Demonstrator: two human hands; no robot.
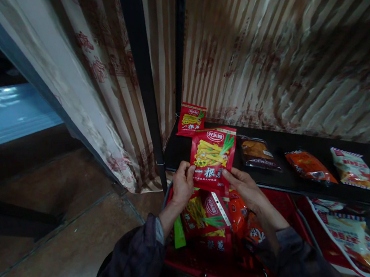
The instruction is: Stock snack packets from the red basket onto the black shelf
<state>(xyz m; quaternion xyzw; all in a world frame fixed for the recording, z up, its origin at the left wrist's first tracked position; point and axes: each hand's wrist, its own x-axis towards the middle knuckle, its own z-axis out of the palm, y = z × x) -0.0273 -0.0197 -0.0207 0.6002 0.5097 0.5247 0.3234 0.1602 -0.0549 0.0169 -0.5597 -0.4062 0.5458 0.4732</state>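
Observation:
Between my hands is a red snack bag (213, 155) printed with yellow sticks and a green onion, its front turned up toward me. My left hand (183, 185) pinches its lower left edge, and my right hand (245, 187) grips its lower right corner. Behind it, a matching red snack bag (191, 118) leans at the back left corner of the black shelf (175, 146). Below my hands stands a red basket (203, 271) with more red snack bags (217, 244) and several orange packets (238, 209) in it.
On the shelf to the right lie a brown packet (258, 152), an orange packet (309, 168) and a white striped packet (354, 167). A second basket (324, 224) of packets sits at the lower right. A black post (144, 80) and a patterned curtain (105, 90) rise at left.

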